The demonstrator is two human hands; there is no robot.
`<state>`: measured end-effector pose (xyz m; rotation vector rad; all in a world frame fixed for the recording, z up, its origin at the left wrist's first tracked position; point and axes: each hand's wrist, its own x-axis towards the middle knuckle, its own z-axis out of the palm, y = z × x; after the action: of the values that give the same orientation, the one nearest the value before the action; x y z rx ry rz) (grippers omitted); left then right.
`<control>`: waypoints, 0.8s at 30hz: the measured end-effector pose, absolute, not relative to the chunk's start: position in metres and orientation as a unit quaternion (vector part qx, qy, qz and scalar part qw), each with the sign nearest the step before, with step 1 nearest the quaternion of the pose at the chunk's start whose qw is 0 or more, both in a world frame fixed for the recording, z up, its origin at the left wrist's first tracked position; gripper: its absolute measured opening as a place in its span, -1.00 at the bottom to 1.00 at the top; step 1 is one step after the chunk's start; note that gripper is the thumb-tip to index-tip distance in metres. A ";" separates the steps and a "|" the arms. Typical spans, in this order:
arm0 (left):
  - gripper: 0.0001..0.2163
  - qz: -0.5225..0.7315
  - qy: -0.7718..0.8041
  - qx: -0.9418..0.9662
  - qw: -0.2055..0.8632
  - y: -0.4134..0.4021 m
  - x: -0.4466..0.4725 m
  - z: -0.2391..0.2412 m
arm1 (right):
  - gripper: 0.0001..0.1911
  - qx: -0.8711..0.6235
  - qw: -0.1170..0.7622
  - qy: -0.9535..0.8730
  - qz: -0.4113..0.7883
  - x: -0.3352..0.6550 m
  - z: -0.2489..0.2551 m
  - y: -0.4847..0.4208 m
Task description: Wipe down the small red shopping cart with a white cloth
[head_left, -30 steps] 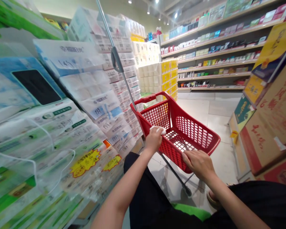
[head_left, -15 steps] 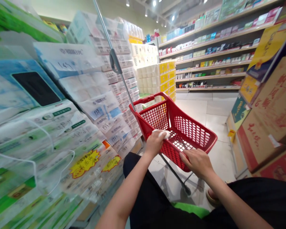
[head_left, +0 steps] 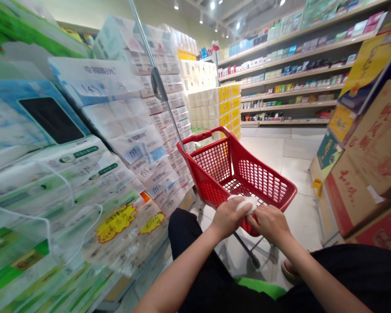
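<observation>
A red plastic shopping cart (head_left: 263, 176) with perforated basket walls stands in front of my knees. My left hand (head_left: 228, 217) is closed on a crumpled white wipe (head_left: 252, 202), pressed against the cart's near rim. Right beside it, my right hand (head_left: 271, 222) has its fingers curled over the same rim near the front corner. The two hands are close together, and the wipe's edge lies by the right fingers. Parts of the fingers on both hands are hidden behind the rim and the wipe.
Stacked tissue packs (head_left: 117, 117) fill the left side, with a phone (head_left: 52, 119) and a white cable (head_left: 48, 230) on them. A metal pole (head_left: 143, 34) rises past the cart's handle. Cardboard boxes (head_left: 361, 182) line the right; stocked shelves (head_left: 289, 74) stand behind.
My left hand has slid the wipe along the cart's near rim, rightward and toward me, up to my right hand. The right hand and the cart have barely moved.
</observation>
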<state>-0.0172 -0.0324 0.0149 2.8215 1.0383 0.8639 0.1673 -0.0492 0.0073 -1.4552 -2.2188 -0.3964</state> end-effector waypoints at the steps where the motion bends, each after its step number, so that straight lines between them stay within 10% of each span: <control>1: -0.59 0.269 0.334 0.904 -0.003 -0.023 -0.025 0.018 | -0.63 -0.525 0.232 -0.806 -0.143 0.167 0.008 -0.050; 12: -0.50 0.339 0.515 0.787 0.001 0.021 -0.051 0.038 | -0.59 -0.528 0.243 -0.806 -0.111 0.161 0.011 -0.041; 24: -0.03 0.350 0.345 0.815 0.307 -0.056 -0.005 0.040 | -0.43 -0.504 0.375 -0.777 0.032 0.166 0.032 -0.051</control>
<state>-0.0045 -0.0562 0.0401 2.1559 0.9124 0.9265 0.1661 -0.0512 0.0318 -1.2906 -1.9892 0.0808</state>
